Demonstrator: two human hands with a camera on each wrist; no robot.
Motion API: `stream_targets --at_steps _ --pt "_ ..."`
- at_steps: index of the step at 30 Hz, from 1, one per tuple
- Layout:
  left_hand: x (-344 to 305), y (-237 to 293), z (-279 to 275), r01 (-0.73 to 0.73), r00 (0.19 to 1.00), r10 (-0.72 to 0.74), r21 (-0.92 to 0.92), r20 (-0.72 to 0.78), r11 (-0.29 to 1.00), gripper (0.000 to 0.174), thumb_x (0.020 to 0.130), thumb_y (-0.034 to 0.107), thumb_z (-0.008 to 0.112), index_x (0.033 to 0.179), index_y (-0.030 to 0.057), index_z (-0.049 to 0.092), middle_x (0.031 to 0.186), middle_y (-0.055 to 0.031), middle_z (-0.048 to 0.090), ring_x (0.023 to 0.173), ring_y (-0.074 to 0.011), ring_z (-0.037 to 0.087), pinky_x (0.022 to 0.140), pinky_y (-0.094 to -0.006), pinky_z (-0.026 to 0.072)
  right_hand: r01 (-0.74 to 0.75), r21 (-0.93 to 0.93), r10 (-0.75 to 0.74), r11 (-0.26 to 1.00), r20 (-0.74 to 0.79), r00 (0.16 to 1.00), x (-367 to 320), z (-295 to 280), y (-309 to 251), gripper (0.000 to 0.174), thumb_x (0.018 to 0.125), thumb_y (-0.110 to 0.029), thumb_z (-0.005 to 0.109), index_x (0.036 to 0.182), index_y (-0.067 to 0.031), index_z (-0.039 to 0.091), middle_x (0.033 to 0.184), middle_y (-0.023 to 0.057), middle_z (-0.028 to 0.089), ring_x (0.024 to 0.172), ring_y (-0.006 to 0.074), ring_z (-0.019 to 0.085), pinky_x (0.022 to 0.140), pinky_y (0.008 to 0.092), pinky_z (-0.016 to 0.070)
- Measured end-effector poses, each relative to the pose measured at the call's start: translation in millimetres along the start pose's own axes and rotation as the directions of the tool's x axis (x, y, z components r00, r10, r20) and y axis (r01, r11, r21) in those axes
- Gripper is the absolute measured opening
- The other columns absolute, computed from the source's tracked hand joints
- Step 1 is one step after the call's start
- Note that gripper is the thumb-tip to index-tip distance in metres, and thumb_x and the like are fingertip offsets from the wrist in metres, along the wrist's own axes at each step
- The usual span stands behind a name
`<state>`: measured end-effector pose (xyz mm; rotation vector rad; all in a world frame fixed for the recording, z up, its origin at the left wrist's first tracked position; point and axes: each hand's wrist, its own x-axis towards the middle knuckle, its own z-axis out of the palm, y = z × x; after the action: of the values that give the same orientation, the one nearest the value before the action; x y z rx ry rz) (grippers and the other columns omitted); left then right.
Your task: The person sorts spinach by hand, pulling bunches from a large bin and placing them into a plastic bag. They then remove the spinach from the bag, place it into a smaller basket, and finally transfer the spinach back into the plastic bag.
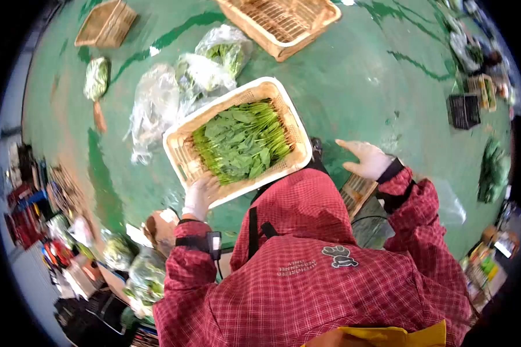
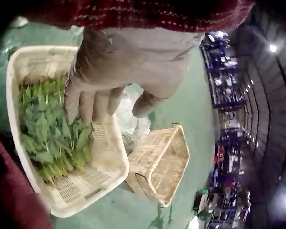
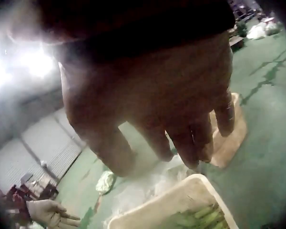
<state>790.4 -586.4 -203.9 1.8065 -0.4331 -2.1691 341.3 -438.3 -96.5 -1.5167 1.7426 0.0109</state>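
Both hands are gloved, with fingers extended rather than curled. The left hand (image 1: 200, 196) reaches over the near left corner of a cream plastic crate (image 1: 176, 128), its thumb apart from the fingers; whether the fingertips touch the greens inside cannot be told. The right hand (image 1: 369, 159) hangs loosely to the right of the crate, apart from it, palm downward and holding nothing.

Leafy greens (image 1: 237, 139) lie inside the crate in front of the person, leaves massed in the middle, stems running out to the left and right, with brownish ends. Bare perforated floor shows at the crate's left end.

Just beyond the crate on the left lie clear plastic bags (image 1: 205, 72), some with greens in them. Farther off stands a larger tan crate (image 1: 281, 23); a smaller tan crate (image 1: 106, 24) sits at the far left, with a bagged vegetable (image 1: 96, 78) nearer. On the right stands a black crate (image 1: 464, 111), and nearer, a dark green bundle (image 1: 494, 170). More bagged greens (image 1: 145, 277) lie near left. All this is on a green floor (image 1: 416, 69). The person wears a red checked hooded jacket (image 1: 307, 283).
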Motion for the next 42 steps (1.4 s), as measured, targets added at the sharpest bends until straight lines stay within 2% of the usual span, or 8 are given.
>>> stream_targets --at_steps 7,16,19,21,25,31,35,42 --pt "171.4 -107.5 55.2 0.268 0.957 -0.165 -0.521 0.237 0.810 0.062 0.083 0.034 0.060 0.133 0.0065 0.037 0.142 -0.0218 0.036 0.128 -0.0385 0.036 0.102 -0.0539 0.0343 0.159 -0.105 -0.094 0.982 0.462 0.882 254.0 25.9 -12.2 0.065 0.080 -0.041 0.056 0.131 -0.0023 0.046 0.108 0.0274 0.061 0.100 0.0403 0.060 0.087 0.0455 0.0469" --pt "444.9 -325.4 127.9 0.386 0.801 -0.585 -0.857 0.127 0.343 0.032 0.089 0.019 0.043 0.114 0.0017 0.052 0.117 -0.0146 0.057 0.106 -0.0287 0.052 0.100 -0.0409 0.0362 -0.149 -0.338 0.245 0.929 0.262 0.933 622.5 316.5 133.5 0.045 0.084 -0.024 0.047 0.122 -0.0018 0.057 0.116 0.0233 0.060 0.111 0.0380 0.056 0.099 0.0419 0.0407" --pt "490.2 -384.6 133.3 0.281 0.831 -0.549 -0.783 -0.092 0.555 0.024 0.089 0.013 0.040 0.103 0.0036 0.058 0.112 -0.0125 0.059 0.102 -0.0256 0.052 0.098 -0.0370 0.0374 -0.129 -0.255 0.158 0.958 0.094 0.983 646.9 346.0 156.1 0.044 0.088 -0.028 0.044 0.120 -0.0024 0.059 0.112 0.0225 0.063 0.109 0.0417 0.056 0.098 0.0458 0.0399" --pt "505.8 -357.8 141.5 0.189 0.624 -0.773 -0.938 -0.115 0.292 0.018 0.082 0.012 0.047 0.095 0.0061 0.058 0.105 -0.0102 0.060 0.097 -0.0261 0.053 0.094 -0.0378 0.0390 -0.154 -0.200 0.148 0.968 -0.046 0.988 656.5 376.8 185.3 0.049 0.090 -0.031 0.043 0.129 -0.0037 0.050 0.123 0.0229 0.055 0.114 0.0401 0.053 0.099 0.0454 0.0398" --pt "507.4 -366.1 159.3 -0.170 0.777 -0.548 -0.941 -0.310 0.291 0.026 0.078 0.021 0.053 0.099 0.0059 0.060 0.098 -0.0045 0.059 0.092 -0.0240 0.053 0.084 -0.0366 0.0443 -0.297 -0.441 0.316 0.847 -0.031 0.948 637.3 403.1 188.7 0.068 0.094 -0.045 0.033 0.148 -0.0066 0.020 0.142 0.0191 0.039 0.116 0.0328 0.053 0.096 0.0439 0.0428" --pt "493.9 -371.4 135.8 0.117 0.876 -0.481 -0.983 0.034 0.143 0.040 0.075 0.013 0.056 0.115 0.0069 0.057 0.112 -0.0083 0.061 0.104 -0.0268 0.053 0.095 -0.0419 0.0375 -0.094 -0.756 0.345 0.648 0.181 0.921 637.1 377.5 152.6 0.064 0.091 -0.047 0.039 0.136 -0.0029 0.043 0.128 0.0162 0.049 0.117 0.0282 0.049 0.095 0.0443 0.0420" --pt "489.6 -354.5 141.0 0.080 0.882 -0.468 -0.962 -0.054 0.262 0.037 0.072 0.007 0.062 0.109 0.0077 0.061 0.111 -0.0048 0.062 0.104 -0.0259 0.053 0.092 -0.0407 0.0384 0.062 -0.461 0.037 0.885 0.202 0.979 663.6 394.5 202.2 0.056 0.089 -0.039 0.050 0.131 -0.0024 0.048 0.140 0.0148 0.041 0.130 0.0283 0.040 0.107 0.0431 0.0325" --pt "495.3 -372.9 147.3 -0.016 0.957 -0.284 -0.987 -0.061 0.158 0.041 0.081 0.013 0.065 0.120 0.0050 0.056 0.118 -0.0115 0.061 0.107 -0.0288 0.056 0.093 -0.0455 0.0454 -0.145 -0.297 0.239 0.944 0.311 0.920 683.4 390.3 195.1 0.071 0.088 -0.062 0.037 0.118 -0.0019 0.060 0.125 0.0220 0.056 0.108 0.0417 0.057 0.095 0.0442 0.0428"
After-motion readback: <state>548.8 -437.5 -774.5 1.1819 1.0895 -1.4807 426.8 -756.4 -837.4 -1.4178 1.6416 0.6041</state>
